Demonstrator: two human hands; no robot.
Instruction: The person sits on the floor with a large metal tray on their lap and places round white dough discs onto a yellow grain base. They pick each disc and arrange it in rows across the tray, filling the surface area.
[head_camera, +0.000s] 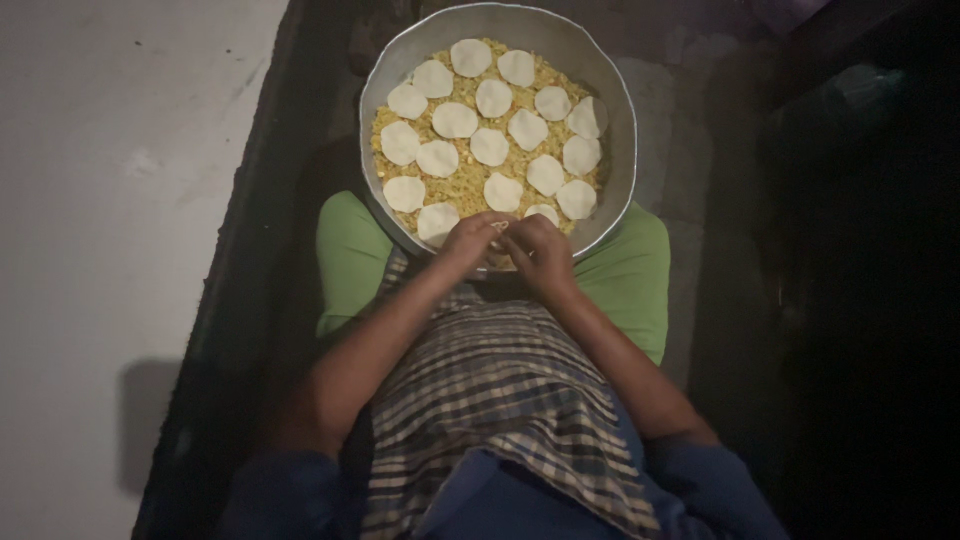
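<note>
Between left hand (472, 240) and right hand (535, 250), fingertips met over near rim of round metal pan (612, 150); seemingly pinched a small dough piece (499, 227), grip partly hidden. Just beyond the hands, pale dough discs (455, 120) lay flat on yellow filling (470, 190). Below the hands, pan rested on green-clad knees (350, 260).

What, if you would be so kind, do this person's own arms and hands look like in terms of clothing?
Both forearms are bare, and the left hand and right hand wear no gloves. Dark blue sleeves end around the elbows. No rings, bracelets or watch can be made out in the dim light.
</note>
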